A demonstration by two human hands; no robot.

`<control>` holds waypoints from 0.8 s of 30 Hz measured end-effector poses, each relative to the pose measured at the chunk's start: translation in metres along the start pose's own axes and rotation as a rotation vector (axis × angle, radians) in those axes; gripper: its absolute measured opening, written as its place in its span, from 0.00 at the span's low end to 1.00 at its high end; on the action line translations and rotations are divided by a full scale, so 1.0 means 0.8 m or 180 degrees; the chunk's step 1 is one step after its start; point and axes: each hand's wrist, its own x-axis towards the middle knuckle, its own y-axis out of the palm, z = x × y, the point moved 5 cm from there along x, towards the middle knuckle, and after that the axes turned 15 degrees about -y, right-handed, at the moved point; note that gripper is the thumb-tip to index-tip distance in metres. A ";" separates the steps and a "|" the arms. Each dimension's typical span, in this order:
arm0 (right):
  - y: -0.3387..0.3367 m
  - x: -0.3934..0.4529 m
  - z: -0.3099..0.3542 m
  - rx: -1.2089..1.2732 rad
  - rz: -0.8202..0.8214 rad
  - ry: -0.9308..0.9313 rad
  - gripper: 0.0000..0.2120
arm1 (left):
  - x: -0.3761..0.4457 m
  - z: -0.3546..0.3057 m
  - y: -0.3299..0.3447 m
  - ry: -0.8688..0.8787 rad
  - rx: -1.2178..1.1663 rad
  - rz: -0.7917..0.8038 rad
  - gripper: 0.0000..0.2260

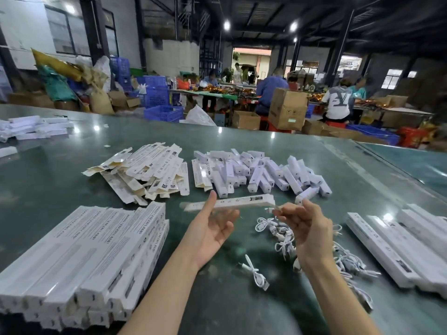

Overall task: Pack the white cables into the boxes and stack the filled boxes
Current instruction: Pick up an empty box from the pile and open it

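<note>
Head view: long white box held level above the green desk, blurred by motion, spanning from left hand to right hand. Left hand palm-up with fingers straight and relaxed, apparently only supporting the box's left end, gripping nothing. Right-hand fingers curled and pinching at the box's right end, seemingly on a flap or cable tip; exact contents of the pinch too blurred to tell. Loose white cables heaped on the desk directly under the right hand, one coiled cable lying apart nearer the body. Filled boxes stacked at lower left, more long boxes at right, flat unfolded cartons and small white units further back. Likely risks: box slipping off the open left palm, given no curled grip there; cable end snagging on the flap and springing back out if pushed in crooked; flap creasing under a hard pinch; right wrist dragging the heaped cables off toward the right boxes; unstable stack at lower left if a box lands skewed.
</note>
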 end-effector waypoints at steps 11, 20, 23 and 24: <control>0.009 -0.011 -0.015 -0.1267 0.0359 -0.0117 0.09 | -0.024 -0.031 0.009 0.2368 0.1432 -0.0647 0.14; 0.062 -0.045 -0.012 -0.0822 0.1446 0.0279 0.20 | -0.018 -0.003 0.024 0.2879 0.3913 -0.0656 0.45; 0.063 -0.045 -0.011 -0.0840 0.1482 0.0385 0.18 | -0.013 -0.001 0.018 0.2701 0.4106 -0.0661 0.47; 0.063 -0.045 -0.013 -0.0862 0.1476 0.0407 0.17 | -0.011 0.001 0.017 0.2675 0.4213 -0.0639 0.47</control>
